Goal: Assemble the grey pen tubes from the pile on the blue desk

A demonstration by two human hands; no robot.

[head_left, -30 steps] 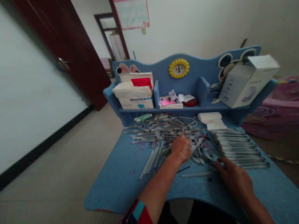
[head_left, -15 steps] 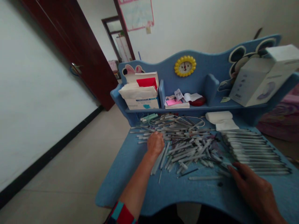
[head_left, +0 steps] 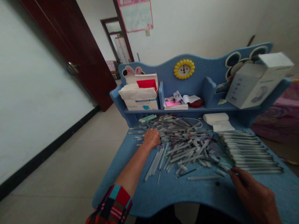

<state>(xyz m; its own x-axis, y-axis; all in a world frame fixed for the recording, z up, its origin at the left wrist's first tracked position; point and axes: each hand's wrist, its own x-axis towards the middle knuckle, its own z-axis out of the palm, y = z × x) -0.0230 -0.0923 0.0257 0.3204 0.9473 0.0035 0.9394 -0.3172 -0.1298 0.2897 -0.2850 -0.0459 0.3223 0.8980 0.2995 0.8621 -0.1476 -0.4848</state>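
My left hand [head_left: 151, 138] lies at the left side of a loose pile of grey pens [head_left: 184, 152]. Its fingers curl down among the pens, and what they grasp is hidden. At the lower right, my right hand [head_left: 255, 193] has thumb and forefinger pinched together on what looks like a pen, only a dark bit of it showing at the fingertips. Just beyond that hand, a neat row of pens [head_left: 252, 152] lies side by side. A single pen [head_left: 203, 178] and a thin dark refill [head_left: 187, 173] lie near the pile's front.
A white paper roll [head_left: 216, 118] sits behind the row. Along the back of the blue desk [head_left: 161, 196], a shelf holds an opened mask box [head_left: 140, 102], papers [head_left: 175, 104] and a tall white box [head_left: 247, 84]. A small black piece [head_left: 217, 184] lies near the front.
My left hand has shifted slightly left and away from me, uncovering more pens beside it. My right hand stays by the row, its fingertips slightly lower. The view has tilted a little.
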